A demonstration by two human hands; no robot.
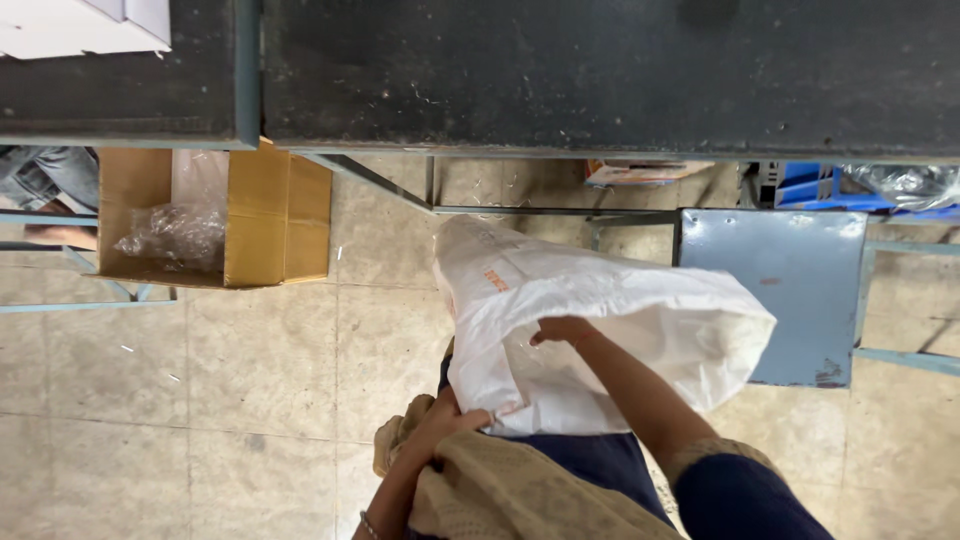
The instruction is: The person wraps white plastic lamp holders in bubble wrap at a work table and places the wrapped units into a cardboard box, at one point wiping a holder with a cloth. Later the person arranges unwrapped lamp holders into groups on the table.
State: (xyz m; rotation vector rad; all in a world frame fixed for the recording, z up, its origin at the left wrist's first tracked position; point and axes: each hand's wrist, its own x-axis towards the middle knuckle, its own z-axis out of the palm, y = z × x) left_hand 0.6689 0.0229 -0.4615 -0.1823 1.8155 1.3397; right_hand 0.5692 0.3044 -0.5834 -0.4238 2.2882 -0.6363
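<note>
A large white woven sack (640, 330) lies bunched against my lap, its closed end pointing toward the dark table. My right hand (562, 330) rests on top of the sack with the fingers curled into its fabric. Low at the sack's near edge, my left hand (445, 420) pinches the sack's rim next to a beige knitted cloth (520, 495) draped over my legs. The sack's contents are hidden.
A dark worktable (600, 70) spans the top. Under it stand an open cardboard box (270, 210) holding crumpled clear plastic, a blue metal stool (790, 290), and blue crates (810, 185). Another person's jeans-clad leg (45, 180) shows at far left. Tiled floor (250, 380) lies on the left.
</note>
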